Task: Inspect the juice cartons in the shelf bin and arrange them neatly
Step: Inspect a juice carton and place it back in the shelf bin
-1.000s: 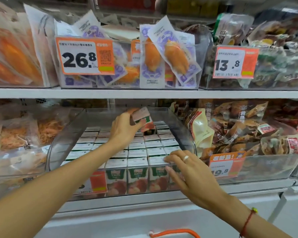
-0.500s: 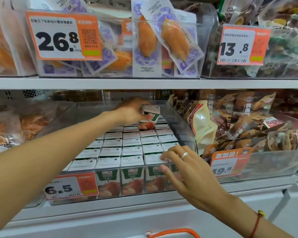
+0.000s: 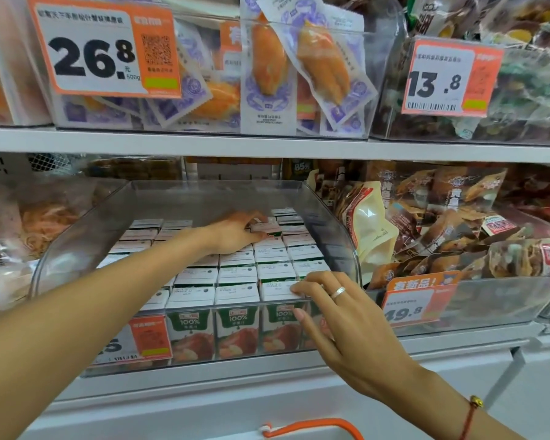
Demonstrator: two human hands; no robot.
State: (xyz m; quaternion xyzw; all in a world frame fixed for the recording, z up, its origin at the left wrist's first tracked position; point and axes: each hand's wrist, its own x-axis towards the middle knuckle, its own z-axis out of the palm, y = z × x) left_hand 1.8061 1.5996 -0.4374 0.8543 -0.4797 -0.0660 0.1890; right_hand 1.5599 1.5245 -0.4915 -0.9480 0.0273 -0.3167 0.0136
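Shelving of white metal fills the view — clear bins of packaged snacks above and to both sides. On the lower shelf (image 3: 267,360) a clear shelf bin (image 3: 337,223) holds rows of apple juice cartons (image 3: 235,274). The left hand (image 3: 235,233) grips one carton (image 3: 265,228) at the back rows — half a second ago it was held higher. The right hand (image 3: 340,315) rests, fingers straight, on the bin's front rim, as before.
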